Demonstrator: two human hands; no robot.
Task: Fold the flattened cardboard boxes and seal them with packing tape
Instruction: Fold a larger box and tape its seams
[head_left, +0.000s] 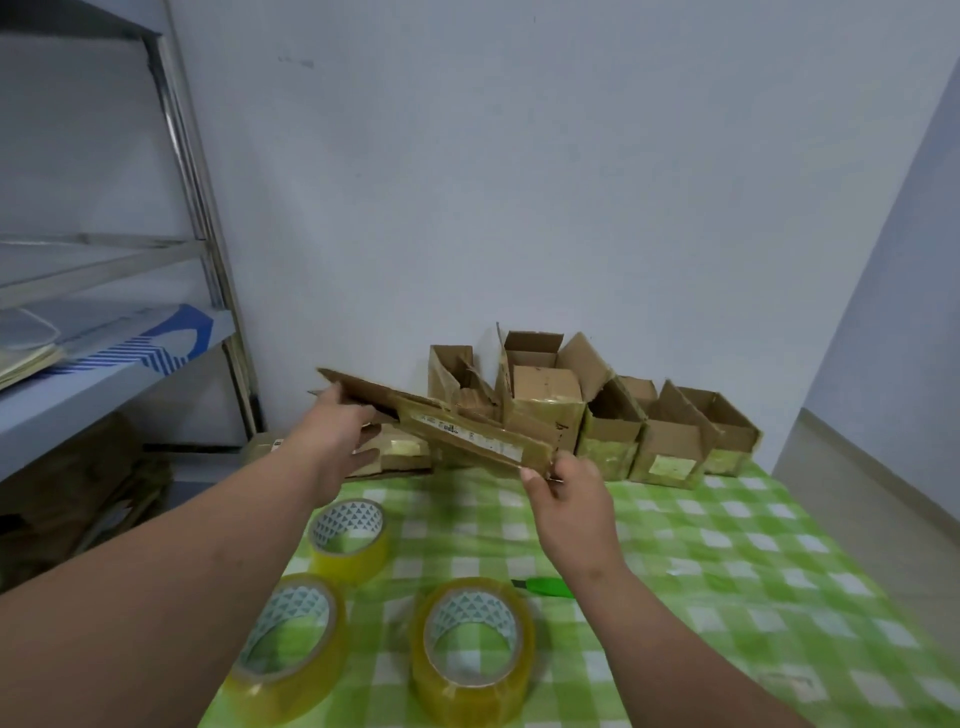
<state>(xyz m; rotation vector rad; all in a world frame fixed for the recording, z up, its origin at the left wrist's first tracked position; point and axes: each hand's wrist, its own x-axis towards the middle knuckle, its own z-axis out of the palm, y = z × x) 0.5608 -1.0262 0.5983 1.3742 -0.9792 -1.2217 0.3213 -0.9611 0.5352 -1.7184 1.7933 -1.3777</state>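
Observation:
A flattened brown cardboard box with a white label is held in the air above the far part of the table, tilted down to the right. My left hand grips its left end. My right hand pinches its lower right corner. Three rolls of clear yellowish packing tape stand on the green checked tablecloth: one under my left forearm, one at the near left, one at the near middle. More flattened cardboard lies under the held box.
Several folded, open-topped boxes stand in a row against the back wall. A green utility knife lies beside my right wrist. A metal shelf rack with papers stands to the left, cardboard stacked beneath it.

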